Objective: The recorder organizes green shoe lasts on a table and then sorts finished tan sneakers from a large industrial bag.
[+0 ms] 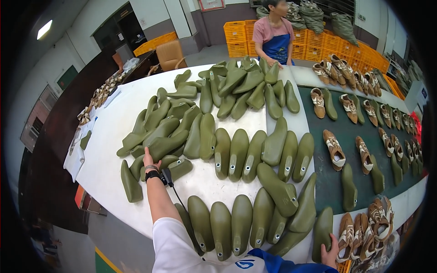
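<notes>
Olive-green shoe lasts cover much of the white table (104, 150). My left hand (149, 160) reaches into the heap on the left, its thumb and fingers around the near end of a shoe last (169, 144). A dark strap and a corded device (167, 176) are at that wrist. At the lower right my right hand (331, 252) grips an upright-looking shoe last (323, 232) by its lower side. Between my arms stands a row of lasts (221, 227), with a few leaning across its right end (277, 189).
A green conveyor belt (314, 177) on the right carries brown-and-white shoes (333, 150) and lasts. More shoes (364, 232) sit beside my right hand. Across the table stands a person in a blue apron (277, 43), before stacked orange crates (236, 38).
</notes>
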A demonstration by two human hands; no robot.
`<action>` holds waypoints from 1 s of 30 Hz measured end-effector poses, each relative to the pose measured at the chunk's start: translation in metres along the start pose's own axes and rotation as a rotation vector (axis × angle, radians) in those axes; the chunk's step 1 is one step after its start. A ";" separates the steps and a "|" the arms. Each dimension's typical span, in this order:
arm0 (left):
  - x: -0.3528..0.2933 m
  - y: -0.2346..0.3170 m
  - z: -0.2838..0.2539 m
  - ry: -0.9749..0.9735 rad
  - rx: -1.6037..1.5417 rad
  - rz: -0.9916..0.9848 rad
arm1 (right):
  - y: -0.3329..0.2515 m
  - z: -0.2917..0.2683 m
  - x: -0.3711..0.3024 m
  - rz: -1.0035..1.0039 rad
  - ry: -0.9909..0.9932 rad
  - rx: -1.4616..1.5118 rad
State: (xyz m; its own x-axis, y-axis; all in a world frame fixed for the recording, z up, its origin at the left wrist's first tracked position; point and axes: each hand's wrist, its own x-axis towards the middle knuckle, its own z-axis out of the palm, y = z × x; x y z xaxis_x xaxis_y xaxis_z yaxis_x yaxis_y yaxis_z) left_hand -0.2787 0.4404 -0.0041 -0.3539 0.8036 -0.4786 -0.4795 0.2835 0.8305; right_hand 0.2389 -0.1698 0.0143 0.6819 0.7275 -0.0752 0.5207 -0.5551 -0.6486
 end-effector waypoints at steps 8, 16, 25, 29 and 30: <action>-0.062 0.034 0.079 -0.163 0.604 0.491 | -0.002 0.018 0.020 -0.026 0.033 -0.004; -0.134 -0.061 0.246 -1.085 0.626 0.629 | -0.015 0.026 0.032 0.008 -0.009 -0.002; 0.091 0.001 0.076 0.330 1.104 0.808 | -0.026 0.018 0.034 -0.044 -0.036 -0.077; 0.152 0.013 0.004 0.451 0.845 0.529 | -0.021 0.020 0.036 -0.043 -0.030 -0.167; 0.157 0.011 0.006 0.488 0.877 0.426 | -0.027 0.017 0.037 -0.029 -0.028 -0.166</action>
State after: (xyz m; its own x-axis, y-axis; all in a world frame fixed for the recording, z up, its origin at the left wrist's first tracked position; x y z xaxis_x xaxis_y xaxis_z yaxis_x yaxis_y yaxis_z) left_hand -0.3348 0.5725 -0.0682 -0.7287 0.6848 -0.0045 0.4291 0.4617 0.7764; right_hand 0.2410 -0.1207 0.0163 0.6520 0.7539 -0.0806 0.6195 -0.5910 -0.5166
